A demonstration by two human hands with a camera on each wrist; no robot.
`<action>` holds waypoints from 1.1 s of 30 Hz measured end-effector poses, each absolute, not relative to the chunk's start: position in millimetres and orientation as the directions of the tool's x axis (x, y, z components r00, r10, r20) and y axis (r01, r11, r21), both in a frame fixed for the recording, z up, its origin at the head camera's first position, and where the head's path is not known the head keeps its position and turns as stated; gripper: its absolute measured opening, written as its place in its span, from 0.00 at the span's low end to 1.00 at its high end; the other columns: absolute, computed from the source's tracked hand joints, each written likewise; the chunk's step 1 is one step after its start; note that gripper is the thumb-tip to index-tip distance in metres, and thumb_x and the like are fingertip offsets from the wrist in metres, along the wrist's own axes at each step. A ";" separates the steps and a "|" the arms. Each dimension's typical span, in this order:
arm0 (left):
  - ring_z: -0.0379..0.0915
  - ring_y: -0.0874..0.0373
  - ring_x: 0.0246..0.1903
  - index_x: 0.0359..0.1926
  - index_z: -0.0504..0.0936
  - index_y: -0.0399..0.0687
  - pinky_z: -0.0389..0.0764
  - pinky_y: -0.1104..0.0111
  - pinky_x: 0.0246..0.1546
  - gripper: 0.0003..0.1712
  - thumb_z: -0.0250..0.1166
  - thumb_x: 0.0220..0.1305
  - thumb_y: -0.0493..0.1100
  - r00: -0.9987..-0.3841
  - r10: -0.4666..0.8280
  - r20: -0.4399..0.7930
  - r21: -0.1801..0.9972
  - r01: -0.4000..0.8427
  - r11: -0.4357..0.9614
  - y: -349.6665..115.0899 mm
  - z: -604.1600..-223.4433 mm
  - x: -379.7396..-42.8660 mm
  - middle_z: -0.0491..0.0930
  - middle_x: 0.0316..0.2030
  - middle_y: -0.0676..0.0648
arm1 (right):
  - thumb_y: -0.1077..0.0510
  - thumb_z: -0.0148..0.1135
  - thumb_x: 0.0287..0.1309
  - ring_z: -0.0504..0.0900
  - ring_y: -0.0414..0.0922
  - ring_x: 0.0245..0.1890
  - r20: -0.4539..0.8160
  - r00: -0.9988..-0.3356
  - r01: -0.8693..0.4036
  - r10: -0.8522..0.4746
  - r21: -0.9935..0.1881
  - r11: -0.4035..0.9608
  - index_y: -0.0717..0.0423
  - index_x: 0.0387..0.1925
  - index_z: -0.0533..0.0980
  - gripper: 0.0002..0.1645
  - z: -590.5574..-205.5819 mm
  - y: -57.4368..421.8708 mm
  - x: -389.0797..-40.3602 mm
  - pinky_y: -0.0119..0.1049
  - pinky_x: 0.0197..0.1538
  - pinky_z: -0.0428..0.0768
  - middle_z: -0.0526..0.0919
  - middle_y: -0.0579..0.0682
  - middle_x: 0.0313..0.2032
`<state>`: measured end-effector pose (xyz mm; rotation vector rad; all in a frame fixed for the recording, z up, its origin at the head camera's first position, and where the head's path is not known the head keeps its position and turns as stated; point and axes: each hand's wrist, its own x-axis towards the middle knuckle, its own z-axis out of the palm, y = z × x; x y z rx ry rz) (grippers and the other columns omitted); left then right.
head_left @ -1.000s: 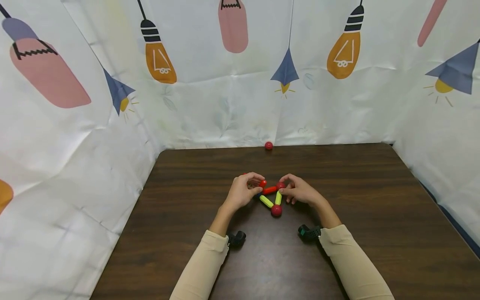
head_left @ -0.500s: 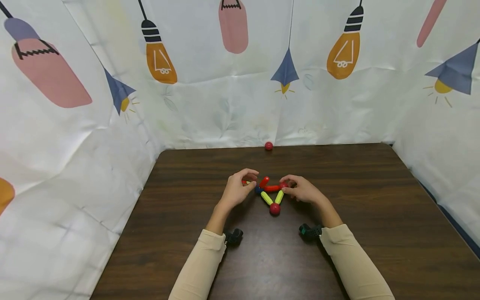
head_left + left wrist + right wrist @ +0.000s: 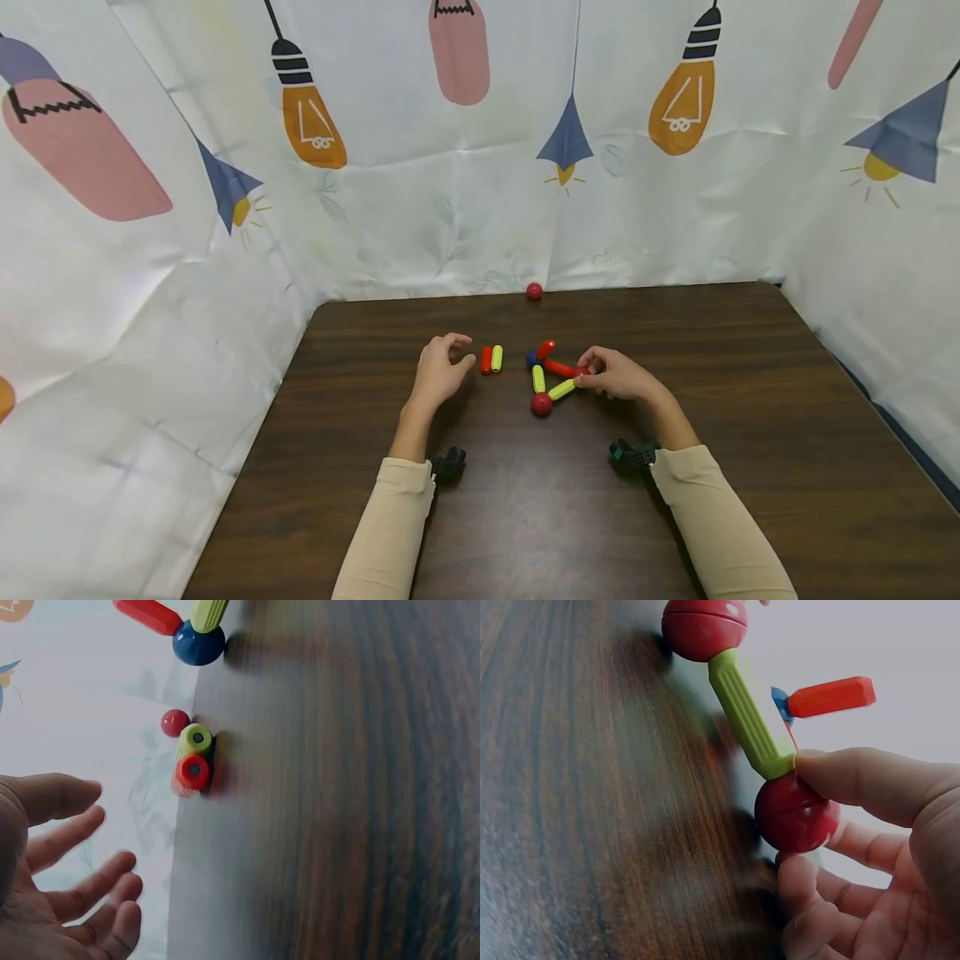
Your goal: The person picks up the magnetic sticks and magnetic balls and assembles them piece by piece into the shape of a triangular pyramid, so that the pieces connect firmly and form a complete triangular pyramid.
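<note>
My right hand pinches a red ball at the right corner of a triangle of magnetic rods and balls. Two yellow-green rods meet at another red ball in front. A red rod links the held ball to a blue ball, from which a second red rod sticks up at a slant. My left hand holds nothing, its fingers apart. Just right of its fingertips, a loose red rod and a loose yellow-green rod lie side by side.
A single red ball sits at the far edge of the dark wooden table. White cloth printed with lamps hangs behind the table and along both sides.
My left hand has moved left, away from the triangle, leaving the two loose rods in view. The triangle has turned, its blue corner swinging away from me, and my right hand has shifted slightly right.
</note>
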<state>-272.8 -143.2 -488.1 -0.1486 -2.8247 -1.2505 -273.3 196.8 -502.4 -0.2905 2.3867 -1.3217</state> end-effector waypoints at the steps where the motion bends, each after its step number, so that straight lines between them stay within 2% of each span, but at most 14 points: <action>1: 0.71 0.42 0.54 0.63 0.79 0.48 0.72 0.49 0.58 0.22 0.66 0.70 0.46 -0.995 0.072 0.066 0.726 0.098 0.681 -144.1 -488.6 -273.2 0.76 0.59 0.39 | 0.52 0.69 0.66 0.73 0.46 0.26 -0.238 -0.900 0.009 -0.364 -0.847 0.532 0.60 0.51 0.74 0.20 -502.2 196.7 -272.7 0.36 0.27 0.74 0.74 0.52 0.33; 4: 0.68 0.41 0.55 0.68 0.75 0.51 0.73 0.49 0.54 0.28 0.66 0.70 0.48 -0.996 0.085 0.012 0.713 0.068 0.698 -145.1 -490.3 -273.6 0.71 0.63 0.37 | 0.51 0.69 0.65 0.72 0.44 0.24 -0.241 -0.900 0.009 -0.364 -0.844 0.536 0.59 0.50 0.73 0.21 -502.9 196.1 -272.0 0.35 0.27 0.73 0.74 0.51 0.32; 8: 0.65 0.38 0.62 0.73 0.71 0.53 0.72 0.44 0.60 0.31 0.64 0.72 0.50 -0.991 0.126 -0.052 0.691 0.055 0.721 -143.8 -494.5 -273.2 0.67 0.68 0.36 | 0.51 0.69 0.65 0.72 0.44 0.24 -0.242 -0.898 0.006 -0.368 -0.842 0.539 0.60 0.50 0.73 0.21 -504.5 194.6 -272.3 0.35 0.27 0.72 0.74 0.51 0.31; 11: 0.63 0.39 0.64 0.72 0.72 0.53 0.71 0.43 0.63 0.29 0.63 0.73 0.50 -0.986 0.151 -0.074 0.664 0.064 0.745 -142.3 -497.7 -272.8 0.67 0.70 0.36 | 0.52 0.69 0.65 0.72 0.44 0.24 -0.234 -0.896 -0.007 -0.378 -0.843 0.538 0.61 0.51 0.73 0.22 -504.0 193.9 -272.0 0.35 0.26 0.72 0.74 0.51 0.32; 16: 0.64 0.42 0.61 0.69 0.76 0.53 0.72 0.47 0.62 0.26 0.64 0.72 0.49 -0.987 0.150 -0.064 0.634 0.076 0.769 -141.8 -499.1 -272.8 0.71 0.67 0.39 | 0.52 0.68 0.66 0.72 0.45 0.24 -0.229 -0.894 -0.019 -0.384 -0.838 0.545 0.61 0.50 0.73 0.21 -502.9 193.8 -270.9 0.34 0.26 0.73 0.74 0.51 0.31; 19: 0.64 0.42 0.60 0.72 0.73 0.55 0.72 0.47 0.62 0.29 0.65 0.72 0.48 -0.987 0.153 -0.055 0.633 0.084 0.769 -141.2 -498.2 -273.2 0.71 0.67 0.39 | 0.52 0.68 0.66 0.72 0.44 0.24 -0.236 -0.898 -0.011 -0.371 -0.831 0.556 0.59 0.49 0.73 0.19 -503.4 193.6 -271.2 0.34 0.27 0.73 0.74 0.51 0.31; 24: 0.62 0.42 0.58 0.76 0.66 0.61 0.74 0.48 0.56 0.34 0.65 0.72 0.48 -0.978 0.202 -0.055 0.615 0.126 0.778 -136.9 -498.2 -272.9 0.68 0.67 0.38 | 0.52 0.68 0.66 0.72 0.44 0.24 -0.234 -0.896 -0.020 -0.376 -0.827 0.562 0.58 0.49 0.73 0.19 -505.3 193.2 -272.3 0.34 0.27 0.73 0.75 0.51 0.32; 33: 0.65 0.47 0.51 0.71 0.74 0.61 0.74 0.55 0.49 0.28 0.65 0.72 0.50 -0.971 0.231 -0.052 0.528 0.170 0.832 -133.6 -499.1 -272.6 0.74 0.60 0.42 | 0.51 0.68 0.66 0.73 0.45 0.24 -0.210 -0.899 -0.046 -0.383 -0.827 0.561 0.59 0.49 0.73 0.19 -504.7 191.6 -270.1 0.36 0.27 0.74 0.75 0.52 0.32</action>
